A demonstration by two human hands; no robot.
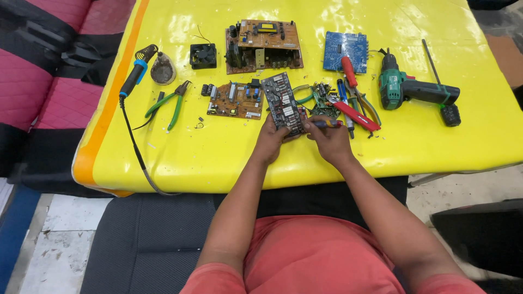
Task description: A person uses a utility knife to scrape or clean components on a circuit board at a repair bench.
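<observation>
While the left hand (271, 140) grips the dark circuit board's (283, 102) near end at frame centre, the right hand (331, 142) clenches a small screwdriver (328, 124) against it, seemingly working a fastener; beyond lie pliers (173, 102), boards and a drill (411, 90)

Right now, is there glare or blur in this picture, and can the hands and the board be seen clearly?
Head view: strong glare on the glossy yellow table, mostly at the far edge; the dark circuit board is sharp, though its parts are too small to read; left hand and right hand are clear, casting only soft shadows; table edges bow slightly, suggesting lens distortion.
</observation>
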